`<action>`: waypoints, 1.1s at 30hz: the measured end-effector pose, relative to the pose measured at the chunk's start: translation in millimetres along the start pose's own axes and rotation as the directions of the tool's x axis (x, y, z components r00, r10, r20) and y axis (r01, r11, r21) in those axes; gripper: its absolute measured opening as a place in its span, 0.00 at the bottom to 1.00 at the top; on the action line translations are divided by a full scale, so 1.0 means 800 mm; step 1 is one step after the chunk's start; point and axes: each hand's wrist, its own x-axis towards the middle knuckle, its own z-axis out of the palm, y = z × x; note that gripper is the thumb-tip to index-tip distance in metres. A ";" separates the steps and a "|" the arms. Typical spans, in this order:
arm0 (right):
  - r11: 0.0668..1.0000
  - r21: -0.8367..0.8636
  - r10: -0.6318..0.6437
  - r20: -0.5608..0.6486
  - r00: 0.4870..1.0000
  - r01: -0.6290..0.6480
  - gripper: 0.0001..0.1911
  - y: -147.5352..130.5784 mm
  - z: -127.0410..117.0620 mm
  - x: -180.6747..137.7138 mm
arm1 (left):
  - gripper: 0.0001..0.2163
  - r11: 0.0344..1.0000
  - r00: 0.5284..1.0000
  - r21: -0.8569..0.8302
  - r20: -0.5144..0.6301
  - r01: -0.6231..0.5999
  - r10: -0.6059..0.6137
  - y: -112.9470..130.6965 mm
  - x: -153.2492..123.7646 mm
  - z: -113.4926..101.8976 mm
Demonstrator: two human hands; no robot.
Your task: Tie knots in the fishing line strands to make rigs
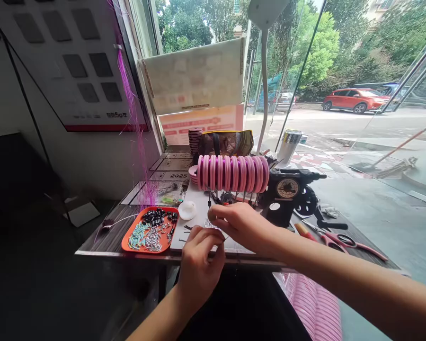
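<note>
Two narrow pinches are working on the near side of the pink spools (227,173), left hand (199,251) and right hand (236,221); anything held is staying too small to tell. Steadiness is probably mattering most.

Your left hand (200,255) has thumb and index pinched together, your right hand (243,227) is kinda bunched just above it, bare forearms (333,265) angling inward.
</note>
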 end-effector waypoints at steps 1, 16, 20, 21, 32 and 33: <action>0.999 0.003 -0.042 0.012 0.999 0.042 0.07 0.002 -0.002 -0.007 | 0.07 0.968 0.981 -0.157 0.038 0.194 -0.190 0.001 0.000 0.002; 0.655 -0.430 -0.671 0.046 0.740 0.621 0.06 0.038 0.017 -0.064 | 0.03 -0.135 0.394 -0.627 0.627 0.767 -0.672 0.001 0.004 0.015; 0.663 -0.439 -0.680 -0.015 0.733 0.607 0.07 0.040 0.029 -0.066 | 0.04 -0.203 0.374 -0.647 0.636 0.735 -0.675 0.004 0.002 0.016; 0.664 -0.435 -0.683 -0.021 0.731 0.608 0.07 0.040 0.031 -0.066 | 0.04 -0.216 0.372 -0.653 0.637 0.726 -0.675 0.005 0.002 0.016; 0.683 -0.324 -0.686 0.023 0.728 0.654 0.12 0.039 0.018 -0.067 | 0.03 -0.338 0.328 -0.658 0.675 0.673 -0.661 0.011 -0.003 0.018; 0.679 -0.311 -0.697 0.011 0.717 0.665 0.12 0.039 0.016 -0.067 | 0.03 -0.338 0.324 -0.658 0.673 0.673 -0.664 0.012 -0.004 0.017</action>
